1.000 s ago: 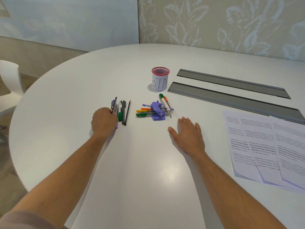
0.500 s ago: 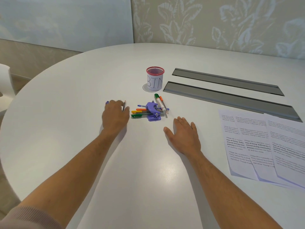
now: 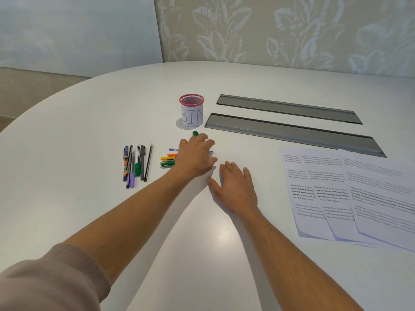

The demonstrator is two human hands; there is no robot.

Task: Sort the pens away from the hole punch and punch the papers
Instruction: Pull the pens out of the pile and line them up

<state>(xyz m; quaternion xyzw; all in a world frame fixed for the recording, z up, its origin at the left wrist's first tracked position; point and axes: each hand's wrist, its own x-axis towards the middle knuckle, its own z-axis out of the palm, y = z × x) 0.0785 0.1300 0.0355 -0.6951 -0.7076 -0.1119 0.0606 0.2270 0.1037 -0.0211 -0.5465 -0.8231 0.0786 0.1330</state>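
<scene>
My left hand [image 3: 194, 156] lies over the mixed pile in the middle of the white table [image 3: 78, 122] and hides the hole punch. Coloured pens [image 3: 168, 159] stick out to the left from under the palm. A green marker cap [image 3: 195, 133] shows just past the fingertips. Whether the fingers grip anything is hidden. A separate row of sorted pens and pencils [image 3: 137, 163] lies further left. My right hand [image 3: 235, 187] rests flat on the table, palm down and empty, just right of the pile. Printed papers [image 3: 350, 194] overlap at the right.
A pink mesh cup labelled BIN [image 3: 192, 111] stands just behind the pile. Two long grey recessed covers [image 3: 292, 133] [image 3: 287, 108] run across the table behind the papers. The table's curved edge runs along the left.
My left hand left the sorted pens at the left and moved right, onto the pile with the hole punch. The right hand stayed flat in place.
</scene>
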